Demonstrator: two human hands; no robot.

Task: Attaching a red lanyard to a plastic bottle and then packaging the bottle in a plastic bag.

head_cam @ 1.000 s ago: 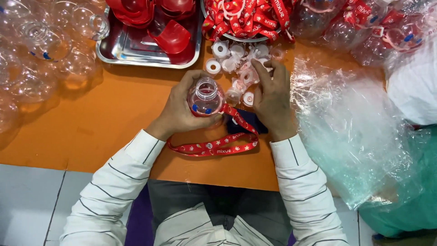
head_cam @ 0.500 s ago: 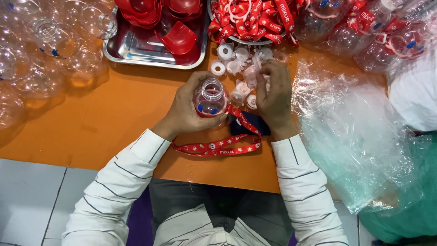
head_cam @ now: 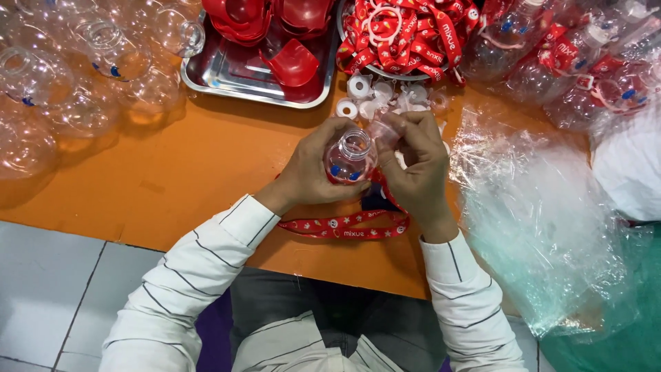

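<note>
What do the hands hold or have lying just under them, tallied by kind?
Clear bottle, in left hand: 1
Small clear piece, in right hand: 1
Red strap, lying beneath: 1
Total: 3

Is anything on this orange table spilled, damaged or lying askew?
Nothing looks spilled or broken. One red cup lies tipped on its side in the steel tray, apart from the stacked ones. Small white rings lie loosely scattered beside it.
</note>
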